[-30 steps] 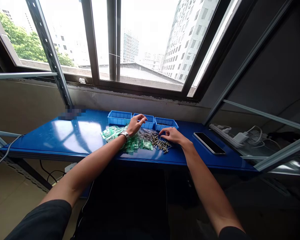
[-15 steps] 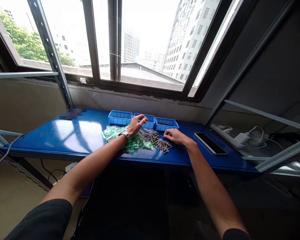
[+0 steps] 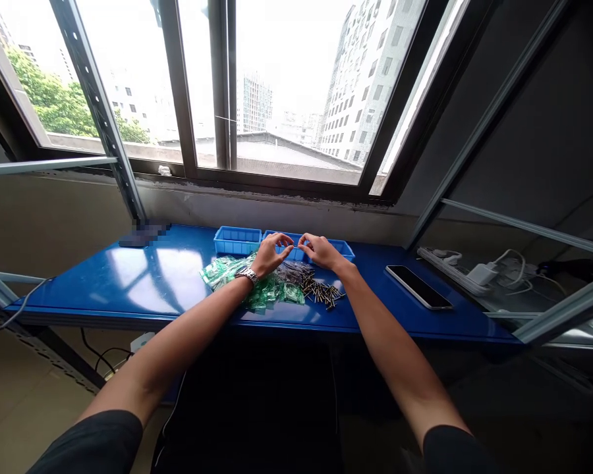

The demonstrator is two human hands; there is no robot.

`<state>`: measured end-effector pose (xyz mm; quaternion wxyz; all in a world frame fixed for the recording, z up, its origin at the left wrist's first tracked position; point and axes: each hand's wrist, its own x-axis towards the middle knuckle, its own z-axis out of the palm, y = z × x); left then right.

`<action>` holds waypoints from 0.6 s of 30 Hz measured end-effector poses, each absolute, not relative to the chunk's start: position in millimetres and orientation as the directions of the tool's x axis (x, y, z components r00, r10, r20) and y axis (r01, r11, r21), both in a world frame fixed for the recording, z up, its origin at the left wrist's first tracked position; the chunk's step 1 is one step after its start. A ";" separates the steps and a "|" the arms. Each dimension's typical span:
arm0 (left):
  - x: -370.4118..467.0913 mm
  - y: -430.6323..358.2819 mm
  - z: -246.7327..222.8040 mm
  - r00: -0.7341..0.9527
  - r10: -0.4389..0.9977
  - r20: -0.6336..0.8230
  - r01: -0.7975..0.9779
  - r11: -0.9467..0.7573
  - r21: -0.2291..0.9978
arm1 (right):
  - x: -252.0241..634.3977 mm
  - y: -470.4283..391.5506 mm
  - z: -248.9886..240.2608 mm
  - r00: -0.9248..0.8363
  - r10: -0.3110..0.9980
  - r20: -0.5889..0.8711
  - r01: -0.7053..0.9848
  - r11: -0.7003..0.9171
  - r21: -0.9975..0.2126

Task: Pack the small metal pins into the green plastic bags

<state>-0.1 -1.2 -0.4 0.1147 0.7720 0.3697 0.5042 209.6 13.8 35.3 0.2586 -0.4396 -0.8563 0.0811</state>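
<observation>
My left hand (image 3: 273, 254), with a metal watch at its wrist, is over the middle blue bin's front edge, thumb and fingers curled toward each other in a pinch. Facing it, my right hand (image 3: 320, 250) is also pinched, its fingertips close to the left ones. Whatever sits between the fingers is too small to make out. Below the left hand spreads a heap of small green-and-clear plastic bags (image 3: 267, 293). Beside it lie loose brass-and-black metal pins (image 3: 322, 291), nearer the right hand. Greyish clear bags (image 3: 296, 268) lie between the two heaps.
Three blue bins stand along the back: a left bin (image 3: 237, 241), a middle bin (image 3: 296, 236) and a right bin (image 3: 344, 250), the last two partly hidden by my hands. At right lie a phone (image 3: 419, 287) and a power strip (image 3: 454, 266). Metal shelf posts (image 3: 126, 187) flank the blue table (image 3: 143, 283).
My right hand has moved left and away from me, from beside the metal pins to meet my left hand. The left hand has stayed almost in place. The view has shifted slightly.
</observation>
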 end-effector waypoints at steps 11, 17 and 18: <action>-0.1 -0.3 -1.6 0.247 0.680 0.691 0.471 -0.707 0.528 | 209.7 6.3 16.7 -0.484 0.754 0.444 0.584 0.656 -0.478; -0.2 -0.7 -0.5 0.253 0.688 0.680 0.456 -0.705 0.544 | 210.3 1.5 16.1 -0.462 0.752 0.470 0.534 0.659 -0.529; -0.2 -0.5 -0.6 0.252 0.691 0.678 0.456 -0.703 0.546 | 210.2 -0.2 16.9 -0.453 0.750 0.483 0.529 0.662 -0.531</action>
